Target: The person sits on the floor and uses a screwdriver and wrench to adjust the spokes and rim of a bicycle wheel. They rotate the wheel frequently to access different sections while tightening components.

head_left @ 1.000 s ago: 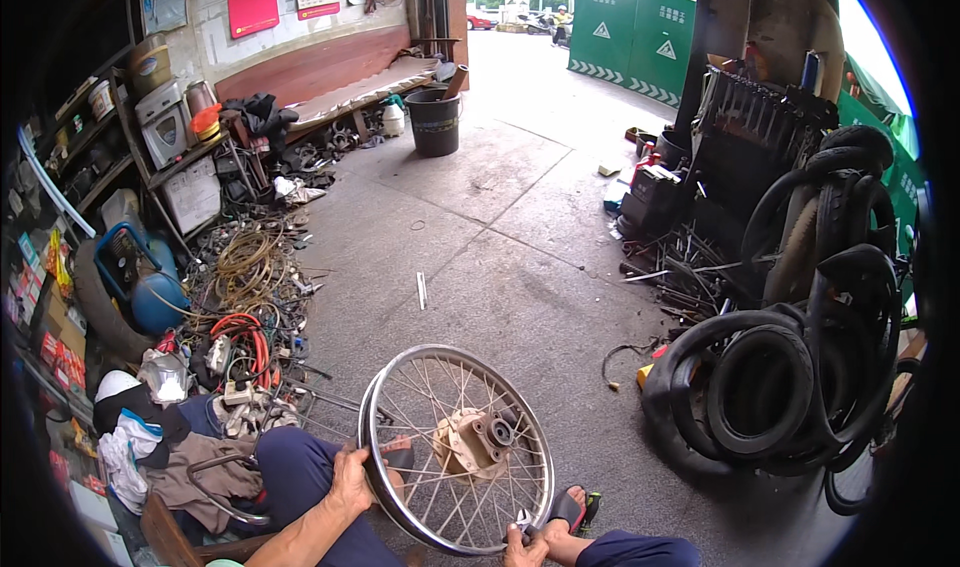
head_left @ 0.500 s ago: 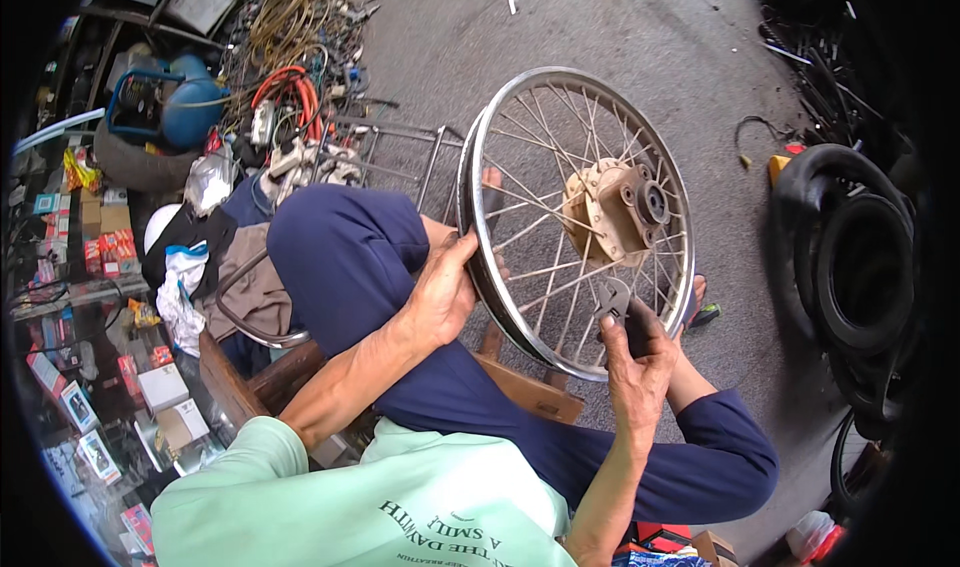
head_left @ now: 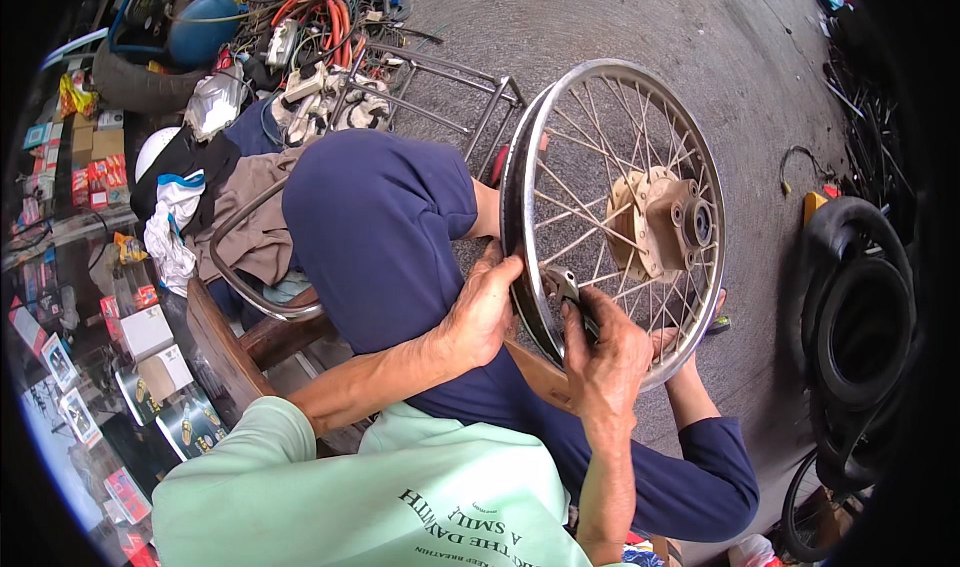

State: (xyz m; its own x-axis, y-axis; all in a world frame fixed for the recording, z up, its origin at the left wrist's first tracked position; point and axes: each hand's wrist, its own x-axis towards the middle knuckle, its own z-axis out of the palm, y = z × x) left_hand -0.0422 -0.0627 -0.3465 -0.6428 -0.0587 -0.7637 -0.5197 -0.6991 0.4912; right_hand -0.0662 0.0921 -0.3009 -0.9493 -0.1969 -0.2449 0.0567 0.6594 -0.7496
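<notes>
A spoked motorcycle wheel (head_left: pixel 531 182) without a tyre stands tilted in front of me, its chrome rim scuffed. The dull beige hub (head_left: pixel 640 232) faces right. My left hand (head_left: pixel 482 312) is closed on the rim's near-left side, thumb on the edge. In my right hand (head_left: pixel 608 357) is a small adjustable wrench (head_left: pixel 567 285), its jaw at the inner side of the rim, where spokes end. The fingers hide most of its handle, and whether the jaw grips a spoke nipple I cannot tell.
Black tyres and tubes (head_left: pixel 865 317) are piled at the right. To the left are a glass counter with boxes (head_left: pixel 147 333), a wooden bench (head_left: pixel 222 342) and clothes (head_left: pixel 255 232). Behind lie a metal frame (head_left: pixel 440 67), orange hose (head_left: pixel 325 17) and a blue tank (head_left: pixel 205 27).
My right hand has brought the wrench left and up, from below the hub to the rim's inner side near my left hand. The wheel appears farther right as the view has shifted.
</notes>
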